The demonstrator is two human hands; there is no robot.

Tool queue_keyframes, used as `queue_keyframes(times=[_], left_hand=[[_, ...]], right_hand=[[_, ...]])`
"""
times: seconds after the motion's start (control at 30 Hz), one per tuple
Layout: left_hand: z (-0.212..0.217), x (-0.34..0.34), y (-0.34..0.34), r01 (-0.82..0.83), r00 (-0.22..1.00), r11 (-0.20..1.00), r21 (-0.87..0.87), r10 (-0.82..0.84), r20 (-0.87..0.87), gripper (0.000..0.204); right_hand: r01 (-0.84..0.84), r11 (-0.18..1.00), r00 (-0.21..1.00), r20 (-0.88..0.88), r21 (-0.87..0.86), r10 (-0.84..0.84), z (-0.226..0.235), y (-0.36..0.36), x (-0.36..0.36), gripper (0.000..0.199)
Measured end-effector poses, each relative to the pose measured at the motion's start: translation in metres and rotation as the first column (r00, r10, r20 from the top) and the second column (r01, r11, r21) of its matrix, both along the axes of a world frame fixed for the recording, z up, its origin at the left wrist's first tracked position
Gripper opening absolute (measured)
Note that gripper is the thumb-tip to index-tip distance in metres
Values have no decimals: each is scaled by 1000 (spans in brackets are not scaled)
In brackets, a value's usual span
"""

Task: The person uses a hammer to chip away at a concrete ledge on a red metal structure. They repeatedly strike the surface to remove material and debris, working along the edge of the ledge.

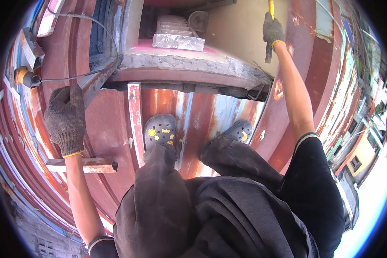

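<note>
Knees point(167, 202) bent, clogs point(160, 131) planted on the rusty panel point(112, 133). Left hand point(66, 118), gloved, pressed flat near the panel's left edge for balance. Right hand point(272, 30) fisted around a yellow-handled tool point(270, 10), raised beside the broken concrete ledge point(193, 64).

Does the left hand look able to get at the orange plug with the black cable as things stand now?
Probably yes. The left hand rests flat on the rusty wall, and the plug hangs just above and beside it, with nothing visible between them.

No packages, labels, signs or screens.
</note>
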State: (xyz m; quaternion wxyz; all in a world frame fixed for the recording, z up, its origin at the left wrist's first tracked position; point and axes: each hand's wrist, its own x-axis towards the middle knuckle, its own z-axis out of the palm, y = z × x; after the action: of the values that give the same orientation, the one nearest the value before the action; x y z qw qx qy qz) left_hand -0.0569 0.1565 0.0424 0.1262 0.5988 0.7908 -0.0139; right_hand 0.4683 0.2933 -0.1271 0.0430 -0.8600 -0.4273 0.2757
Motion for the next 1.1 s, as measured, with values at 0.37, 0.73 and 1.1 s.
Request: queue_keyframes(times=[0.37,0.73,1.1], left_hand=[[1,11,3,-1,1000,1000,16,1,-18,38],[3,14,5,23,999,997,72,-25,20,37],[-1,13,2,-19,998,997,76,14,62,41]], right_hand=[[22,751,957,-204,-660,-207,-63,-190,62,36],[-36,868,994,-110,-495,-22,-6,-148,63,51],[-53,749,991,-126,-661,-40,20,-142,19,39]])
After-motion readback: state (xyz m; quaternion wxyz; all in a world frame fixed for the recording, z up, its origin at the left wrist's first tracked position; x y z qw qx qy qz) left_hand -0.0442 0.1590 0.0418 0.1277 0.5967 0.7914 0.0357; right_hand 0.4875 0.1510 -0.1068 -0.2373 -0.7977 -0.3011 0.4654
